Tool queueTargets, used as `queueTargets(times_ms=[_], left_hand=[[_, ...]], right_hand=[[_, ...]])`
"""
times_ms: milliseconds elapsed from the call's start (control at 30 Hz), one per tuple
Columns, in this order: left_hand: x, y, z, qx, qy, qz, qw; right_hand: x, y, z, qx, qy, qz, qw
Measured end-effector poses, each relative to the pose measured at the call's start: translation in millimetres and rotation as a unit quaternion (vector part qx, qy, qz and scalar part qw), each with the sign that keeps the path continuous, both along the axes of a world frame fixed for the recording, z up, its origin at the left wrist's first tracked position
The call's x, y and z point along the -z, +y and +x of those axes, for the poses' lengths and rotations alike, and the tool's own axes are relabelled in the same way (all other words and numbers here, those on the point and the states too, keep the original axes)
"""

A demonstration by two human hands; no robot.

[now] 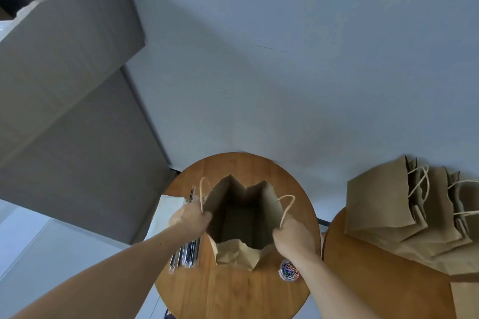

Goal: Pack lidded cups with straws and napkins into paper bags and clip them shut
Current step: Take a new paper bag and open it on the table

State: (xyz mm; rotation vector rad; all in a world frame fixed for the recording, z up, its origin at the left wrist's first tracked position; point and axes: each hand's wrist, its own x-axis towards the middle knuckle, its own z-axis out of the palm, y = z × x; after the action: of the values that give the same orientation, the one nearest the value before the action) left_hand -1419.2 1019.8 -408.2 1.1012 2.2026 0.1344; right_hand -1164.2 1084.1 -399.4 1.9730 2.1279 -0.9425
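Standing open at lower centre, paper bag (pixel 236 254) was gripped at opposite rim edges, fingers of left hand (pixel 190 217) and right hand (pixel 293 237) curled round them, bare table (pixel 233 292) below.

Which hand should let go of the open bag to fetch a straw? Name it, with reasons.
Left, probably. The left hand grips the left rim of the paper bag, and the straws lie right beside it on that side. The right hand grips the opposite rim, near the clip tub.
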Motion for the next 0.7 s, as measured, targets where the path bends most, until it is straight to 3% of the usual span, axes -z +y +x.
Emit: queueTargets(times_ms=[67, 267, 400, 567, 700], left_hand=[[8, 5, 13, 0.009, -0.061, -0.005, 0.998], [-2, 13, 10, 0.126, -0.100, -0.063, 0.985], [-28, 18, -5, 0.233, -0.045, -0.102, 0.966], [-85, 40, -7, 0.250, 0.138, 0.006, 0.958], [-134, 54, -17, 0.238, 0.216, 0.075, 0.944]], right_hand=[[1, -4, -10, -0.034, 0.037, -0.016, 0.999], [-11, -3, -11, -0.060, 0.093, -0.115, 0.987], [-28, 9, -11, -0.083, 0.099, -0.164, 0.978], [-72, 43, -32, -0.127, 0.063, -0.005, 0.990], [-121, 65, -70, -0.194, 0.066, 0.102, 0.973]])
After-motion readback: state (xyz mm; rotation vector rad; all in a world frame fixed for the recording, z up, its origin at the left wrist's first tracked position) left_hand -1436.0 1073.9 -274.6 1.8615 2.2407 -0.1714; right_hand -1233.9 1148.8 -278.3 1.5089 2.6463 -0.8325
